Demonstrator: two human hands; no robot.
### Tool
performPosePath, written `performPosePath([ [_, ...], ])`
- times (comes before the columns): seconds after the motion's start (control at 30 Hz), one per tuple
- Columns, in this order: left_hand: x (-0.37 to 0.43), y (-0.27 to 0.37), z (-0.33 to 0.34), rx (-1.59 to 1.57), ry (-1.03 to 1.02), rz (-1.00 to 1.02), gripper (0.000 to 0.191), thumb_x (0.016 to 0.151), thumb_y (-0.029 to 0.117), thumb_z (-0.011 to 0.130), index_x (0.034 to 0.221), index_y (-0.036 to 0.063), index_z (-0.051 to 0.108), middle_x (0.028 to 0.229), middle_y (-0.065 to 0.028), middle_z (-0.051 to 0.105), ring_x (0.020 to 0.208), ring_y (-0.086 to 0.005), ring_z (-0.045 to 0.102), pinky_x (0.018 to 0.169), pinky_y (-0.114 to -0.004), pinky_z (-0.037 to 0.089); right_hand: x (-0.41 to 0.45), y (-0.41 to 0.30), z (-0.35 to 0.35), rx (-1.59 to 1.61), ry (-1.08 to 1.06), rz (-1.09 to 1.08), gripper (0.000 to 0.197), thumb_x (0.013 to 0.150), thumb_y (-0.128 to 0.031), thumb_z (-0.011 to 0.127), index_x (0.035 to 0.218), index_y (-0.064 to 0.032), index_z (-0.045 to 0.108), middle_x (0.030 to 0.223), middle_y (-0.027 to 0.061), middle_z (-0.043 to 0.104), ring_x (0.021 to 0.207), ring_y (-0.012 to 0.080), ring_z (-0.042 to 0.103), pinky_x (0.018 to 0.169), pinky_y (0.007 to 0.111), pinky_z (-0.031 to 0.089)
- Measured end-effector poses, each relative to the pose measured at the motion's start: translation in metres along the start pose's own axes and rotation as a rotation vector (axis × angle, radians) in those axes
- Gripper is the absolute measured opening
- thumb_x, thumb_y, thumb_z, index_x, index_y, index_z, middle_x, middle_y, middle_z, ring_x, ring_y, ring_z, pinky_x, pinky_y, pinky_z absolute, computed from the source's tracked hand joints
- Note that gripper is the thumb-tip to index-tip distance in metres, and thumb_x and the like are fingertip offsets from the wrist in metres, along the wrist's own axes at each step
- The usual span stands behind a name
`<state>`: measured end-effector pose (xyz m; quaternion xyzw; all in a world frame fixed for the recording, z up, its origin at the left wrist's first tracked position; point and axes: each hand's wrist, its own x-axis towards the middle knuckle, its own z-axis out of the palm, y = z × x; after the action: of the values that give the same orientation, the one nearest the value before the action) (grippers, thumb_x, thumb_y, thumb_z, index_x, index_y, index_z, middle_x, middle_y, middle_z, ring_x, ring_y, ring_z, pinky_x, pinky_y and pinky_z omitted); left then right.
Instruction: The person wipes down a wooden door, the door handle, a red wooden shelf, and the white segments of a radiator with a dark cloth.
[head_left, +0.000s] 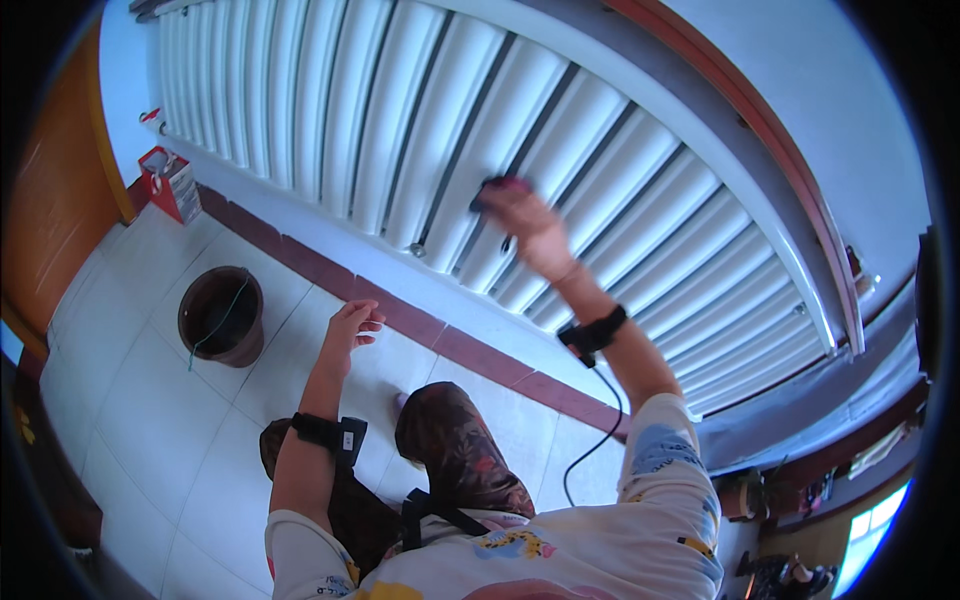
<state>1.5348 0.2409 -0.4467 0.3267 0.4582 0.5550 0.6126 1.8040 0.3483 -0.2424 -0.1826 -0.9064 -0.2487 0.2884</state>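
Observation:
A long white column radiator (465, 142) spans the upper part of the head view, along the wall. My right hand (529, 229), blurred, is in front of its middle columns, with the fingers closed around a dark and red item (506, 187), perhaps a cloth or brush; blur hides its exact kind. My left hand (356, 326) hangs above the tiled floor, left of my knees, with loosely curled fingers and nothing visible in it. Both forearms wear black straps with small devices, and a black cable hangs from the right one.
A brown bucket (221, 319) with a thin green cord across it stands on the floor at left. Beyond it, a red and white paper bag (171, 186) stands near the wall and an orange-brown door (64, 172). A reddish ledge (757, 112) runs above the radiator.

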Motion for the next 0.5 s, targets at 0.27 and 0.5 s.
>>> performPosePath([
  [0.27,0.017,-0.007,0.026,0.02,-0.059,-0.037,0.017,0.089,0.025,0.053,0.101,0.0136,0.059,0.088,-0.0007,0.065,0.078,-0.0105,0.059,0.07,-0.029,0.046,0.044,0.09,-0.142,-0.713,0.413,0.233,0.038,0.081,-0.009,0.06,0.119,-0.0142,0.059,0.128,0.0103,0.052,0.117,0.03,0.048,0.097,0.042,0.038],
  [0.5,0.023,-0.005,0.027,0.039,-0.055,-0.021,0.018,0.088,0.026,0.055,0.101,0.0142,0.06,0.088,-0.0012,0.065,0.079,-0.0104,0.059,0.068,-0.028,0.046,0.157,0.08,-0.052,-0.354,0.321,-0.011,0.042,0.091,-0.014,0.048,0.133,-0.0175,0.042,0.131,0.008,0.05,0.123,0.028,0.044,0.103,0.045,0.031],
])
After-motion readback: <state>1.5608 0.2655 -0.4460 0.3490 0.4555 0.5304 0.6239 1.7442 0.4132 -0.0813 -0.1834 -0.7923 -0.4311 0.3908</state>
